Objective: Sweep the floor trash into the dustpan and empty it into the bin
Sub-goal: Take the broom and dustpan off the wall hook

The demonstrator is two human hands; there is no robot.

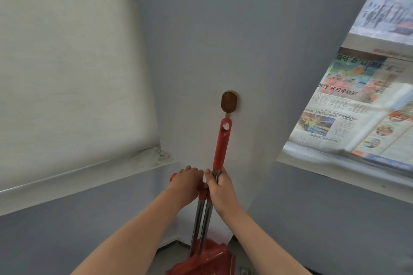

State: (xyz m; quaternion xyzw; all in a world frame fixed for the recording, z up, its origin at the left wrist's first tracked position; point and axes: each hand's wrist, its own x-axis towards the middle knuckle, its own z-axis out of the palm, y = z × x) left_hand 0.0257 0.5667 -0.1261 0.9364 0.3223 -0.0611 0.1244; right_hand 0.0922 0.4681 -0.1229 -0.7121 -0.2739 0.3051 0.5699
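Where grey wall (201, 29) meets papered windows, both hands' fingers grip red broom (221, 147) and dustpan (207, 259) handles.

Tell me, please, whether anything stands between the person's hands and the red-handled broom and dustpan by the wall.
Nothing visible does. The right hand is already closed around the steel shaft of the red-handled broom, and the left hand grips the red dustpan handle beside it. The brown wall hook sits just above the broom's tip.
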